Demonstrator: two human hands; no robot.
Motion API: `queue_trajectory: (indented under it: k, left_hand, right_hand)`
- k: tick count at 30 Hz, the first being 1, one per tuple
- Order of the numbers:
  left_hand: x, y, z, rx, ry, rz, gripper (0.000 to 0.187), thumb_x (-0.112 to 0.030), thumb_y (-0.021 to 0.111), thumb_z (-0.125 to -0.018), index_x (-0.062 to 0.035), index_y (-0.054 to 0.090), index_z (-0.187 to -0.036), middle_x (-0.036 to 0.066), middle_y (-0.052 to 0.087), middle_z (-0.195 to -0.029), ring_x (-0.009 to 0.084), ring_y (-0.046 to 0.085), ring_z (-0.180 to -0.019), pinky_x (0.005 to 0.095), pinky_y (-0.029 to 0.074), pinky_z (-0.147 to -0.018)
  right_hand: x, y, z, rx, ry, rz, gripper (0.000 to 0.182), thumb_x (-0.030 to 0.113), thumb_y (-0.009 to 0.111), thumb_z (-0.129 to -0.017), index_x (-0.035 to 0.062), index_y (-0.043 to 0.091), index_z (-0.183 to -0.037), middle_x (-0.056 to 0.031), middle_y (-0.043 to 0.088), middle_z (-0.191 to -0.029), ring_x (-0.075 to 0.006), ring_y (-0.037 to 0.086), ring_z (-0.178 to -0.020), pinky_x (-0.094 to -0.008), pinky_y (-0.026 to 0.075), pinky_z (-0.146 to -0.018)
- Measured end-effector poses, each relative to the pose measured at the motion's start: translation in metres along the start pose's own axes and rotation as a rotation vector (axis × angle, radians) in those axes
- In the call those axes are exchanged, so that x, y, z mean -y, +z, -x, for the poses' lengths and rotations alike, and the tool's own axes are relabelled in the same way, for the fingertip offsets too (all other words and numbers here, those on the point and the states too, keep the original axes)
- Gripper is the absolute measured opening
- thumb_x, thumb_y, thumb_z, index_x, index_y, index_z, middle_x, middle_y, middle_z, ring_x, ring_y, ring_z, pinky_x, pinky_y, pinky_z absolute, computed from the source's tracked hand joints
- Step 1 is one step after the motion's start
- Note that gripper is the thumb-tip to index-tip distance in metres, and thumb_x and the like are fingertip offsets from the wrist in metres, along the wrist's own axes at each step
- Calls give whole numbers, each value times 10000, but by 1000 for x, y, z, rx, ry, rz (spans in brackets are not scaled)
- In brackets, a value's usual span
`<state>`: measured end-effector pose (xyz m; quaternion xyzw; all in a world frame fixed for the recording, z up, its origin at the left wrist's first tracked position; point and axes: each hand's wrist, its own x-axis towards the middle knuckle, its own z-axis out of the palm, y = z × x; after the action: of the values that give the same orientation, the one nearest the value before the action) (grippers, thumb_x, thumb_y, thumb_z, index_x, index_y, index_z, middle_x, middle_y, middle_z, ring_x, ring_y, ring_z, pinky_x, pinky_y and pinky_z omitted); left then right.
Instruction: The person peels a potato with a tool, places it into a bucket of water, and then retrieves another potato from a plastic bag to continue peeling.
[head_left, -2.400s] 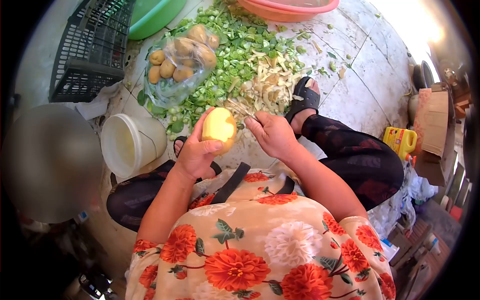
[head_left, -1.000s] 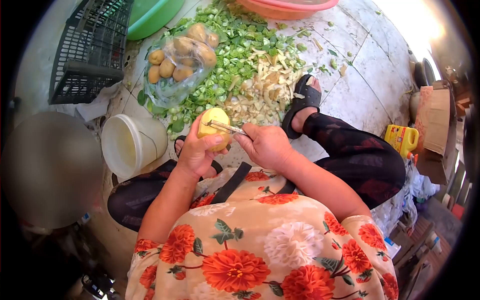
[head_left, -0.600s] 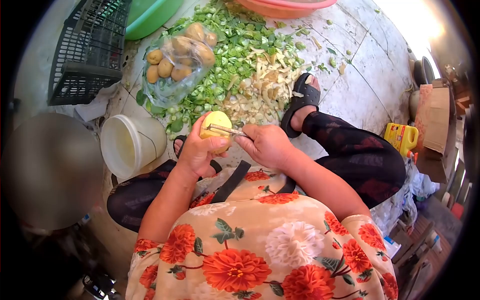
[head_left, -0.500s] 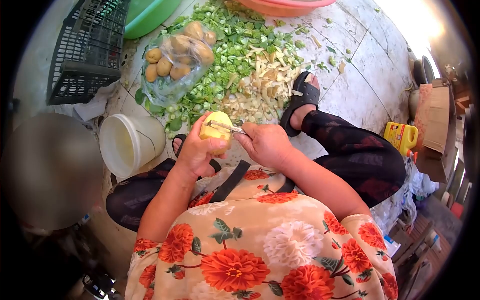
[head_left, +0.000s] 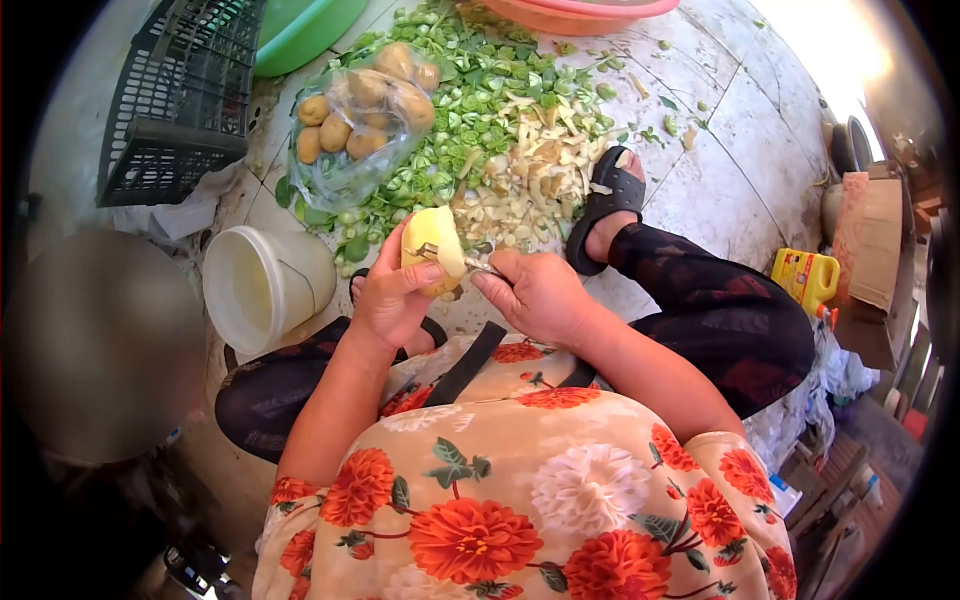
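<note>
My left hand [head_left: 393, 294] is closed around a mostly peeled yellow potato [head_left: 432, 238], held up over my lap. In my right hand [head_left: 540, 293] is a metal peeler [head_left: 482, 264], gripped by its handle, its blade end against the potato's near side. A strip of peel hangs by the potato's lower right edge. Beyond my hands, a heap of potato peelings [head_left: 540, 165] lies on a spread of green vegetable trimmings [head_left: 470, 110]. Several unpeeled potatoes [head_left: 335, 132] rest in and around a clear plastic bag [head_left: 345, 180] on those trimmings.
A white bucket [head_left: 310, 272] stands left of my hands. Behind it is a black plastic crate [head_left: 180, 100]. A green basin [head_left: 310, 35] and a pink basin [head_left: 580, 18] sit at the back. On the right are a yellow jug [head_left: 803, 277] and cardboard [head_left: 872, 240].
The peeler has moved down along the potato, from its upper part to its middle and lower side. A strip of peel now hangs there. The potato stays in my left hand.
</note>
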<state>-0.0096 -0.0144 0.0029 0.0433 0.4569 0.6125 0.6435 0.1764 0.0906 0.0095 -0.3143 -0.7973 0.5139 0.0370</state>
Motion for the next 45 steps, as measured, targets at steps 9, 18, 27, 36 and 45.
queue_trajectory:
  k: [9,18,27,36,45]
  left_hand:
    - [4,7,9,178,-69,-30,894,-115,708,-625,-59,322,-1430,139,529,-1232,323,600,-1066,415,524,-898]
    - [6,7,0,53,13,102,739,-183,719,-721,-60,383,-1367,120,548,-1191,288,579,-1093,425,531,-883]
    - [9,15,10,226,-36,63,843,-185,761,-659,-50,382,-1400,108,544,-1221,260,565,-1122,409,494,-960]
    - [6,-1,-4,89,5,39,852,-105,731,-709,-44,315,-1450,97,528,-1268,231,533,-1167,363,422,-1023]
    - [6,21,10,155,-52,-72,877,-187,774,-622,-6,388,-1389,149,543,-1256,255,598,-1055,360,473,-958]
  right_hand:
    - [-52,8,-27,-133,232,61,356,349,575,-934,12,594,-821,-221,608,-710,-406,614,-699,-469,477,-625]
    - [4,2,-2,-64,-3,-75,348,369,542,-940,41,618,-852,-193,640,-719,-409,627,-715,-486,489,-651]
    - [-56,12,-30,-231,221,76,387,357,523,-964,12,585,-798,-219,600,-682,-426,603,-689,-478,474,-629]
    - [4,-3,-1,-56,-44,-66,312,322,582,-938,30,587,-830,-200,590,-669,-398,600,-661,-446,472,-587]
    - [-53,-1,-31,-178,271,136,383,390,524,-935,39,642,-836,-204,654,-765,-413,630,-741,-499,495,-674]
